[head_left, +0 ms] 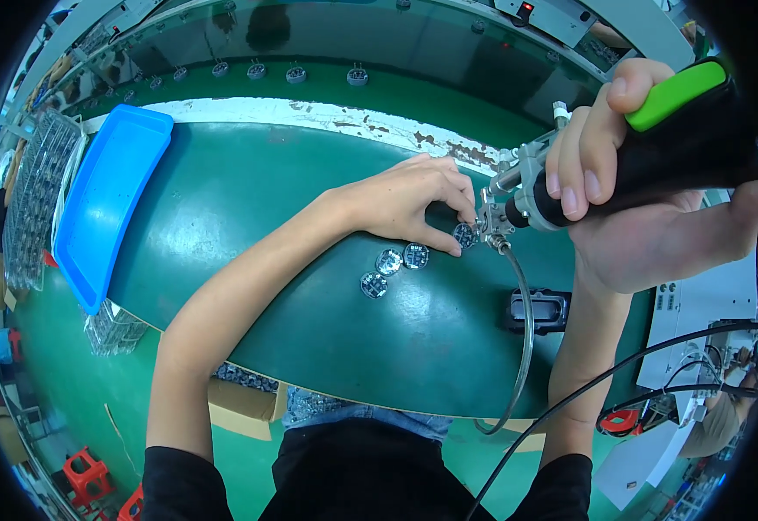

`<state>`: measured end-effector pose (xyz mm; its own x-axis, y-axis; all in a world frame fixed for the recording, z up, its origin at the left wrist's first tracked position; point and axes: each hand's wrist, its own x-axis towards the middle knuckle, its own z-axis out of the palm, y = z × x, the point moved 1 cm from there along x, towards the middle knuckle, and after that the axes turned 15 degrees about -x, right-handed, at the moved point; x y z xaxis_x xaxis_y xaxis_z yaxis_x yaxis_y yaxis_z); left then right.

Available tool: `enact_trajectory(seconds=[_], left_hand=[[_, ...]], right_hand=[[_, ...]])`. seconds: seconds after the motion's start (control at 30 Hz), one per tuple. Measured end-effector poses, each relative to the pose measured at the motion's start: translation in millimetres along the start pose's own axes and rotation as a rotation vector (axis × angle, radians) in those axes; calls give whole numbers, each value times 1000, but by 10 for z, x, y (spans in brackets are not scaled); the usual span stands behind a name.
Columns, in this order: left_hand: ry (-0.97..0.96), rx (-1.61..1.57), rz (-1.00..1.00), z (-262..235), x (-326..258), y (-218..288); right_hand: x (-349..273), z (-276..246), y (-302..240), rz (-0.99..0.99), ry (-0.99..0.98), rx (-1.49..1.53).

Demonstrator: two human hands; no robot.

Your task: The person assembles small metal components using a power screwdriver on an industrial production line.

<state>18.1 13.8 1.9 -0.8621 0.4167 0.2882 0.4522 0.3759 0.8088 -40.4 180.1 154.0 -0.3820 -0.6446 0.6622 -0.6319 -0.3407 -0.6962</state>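
Note:
My left hand (413,200) reaches over the green table, thumb and fingertips closed on the rim of a small round electronic part (464,234). That part sits right by the metal nozzle fitting (494,213) of a black tool with a green top piece (674,165). Fingers of my right hand (639,247) wrap round the black body of this tool; its far end is cut off by the view's dark rim. A clear hose (528,321) runs down from the fitting. Beside my left thumb lie three more round parts (416,255) on the table, close together.
A long blue tray (110,200) stands at the table's left end. Beyond the chipped white ledge (309,111), several round parts (357,76) stand in a row on a green strip. A black rectangular holder (539,311) lies near my right forearm; a black cable (648,347) crosses that forearm.

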Motion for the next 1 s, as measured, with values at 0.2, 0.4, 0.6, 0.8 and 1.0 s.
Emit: enact_trajectory(seconds=[0.2, 0.4, 0.6, 0.8, 1.0], left_hand=[[52, 40, 60, 30, -17, -67], [45, 55, 42, 10, -22, -34], [69, 51, 69, 28, -24, -64], [66, 58, 63, 36, -26, -79], [109, 58, 127, 61, -14, -121]], right_hand=[[14, 63, 93, 46, -8, 2], [-17, 47, 161, 86, -7, 5], [-40, 73, 210, 127, -6, 4], [-28, 53, 284, 160, -7, 12], [61, 90, 365, 194, 4, 10]])
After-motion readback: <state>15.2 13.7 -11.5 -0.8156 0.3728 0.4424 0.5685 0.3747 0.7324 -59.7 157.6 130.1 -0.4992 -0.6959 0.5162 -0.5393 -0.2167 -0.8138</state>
